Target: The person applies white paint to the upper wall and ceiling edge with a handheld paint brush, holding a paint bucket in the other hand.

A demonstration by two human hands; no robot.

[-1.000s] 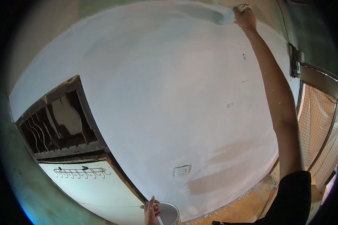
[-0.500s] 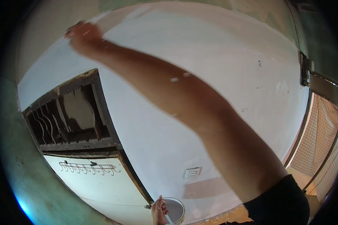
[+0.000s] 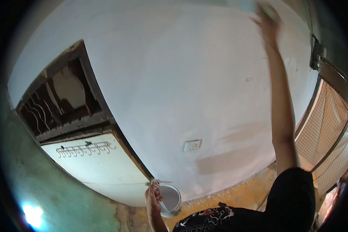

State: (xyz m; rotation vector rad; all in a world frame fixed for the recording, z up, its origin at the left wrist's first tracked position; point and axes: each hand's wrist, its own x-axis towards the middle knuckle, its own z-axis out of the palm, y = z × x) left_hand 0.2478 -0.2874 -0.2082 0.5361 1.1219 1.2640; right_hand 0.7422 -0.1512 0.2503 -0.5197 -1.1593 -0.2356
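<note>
Low in the middle, my left hand (image 3: 154, 195) is closed on the pale handle of a bucket (image 3: 178, 199) that hangs beside it. The bucket holds greyish-white liquid like paint. My right hand (image 3: 268, 23) is raised to the upper right, against the top of a white-coated wall (image 3: 174, 85). Its fingers are bent round something pale, bluish-green and blurred by motion, whose kind I cannot make out. White specks were visible on the right forearm earlier.
On the left, a dark wooden transom frame (image 3: 94, 77) sits above a white door (image 3: 92, 170) with a hook rail (image 3: 85, 149). A switch plate (image 3: 192, 145) is on the wall. To the right is an opening with a checked curtain (image 3: 323, 127); a green wall (image 3: 38, 166) borders the left.
My right hand has swept from the upper left across to the upper right, and its arm is now nearly upright. The view has shifted; my left hand still holds the bucket.
</note>
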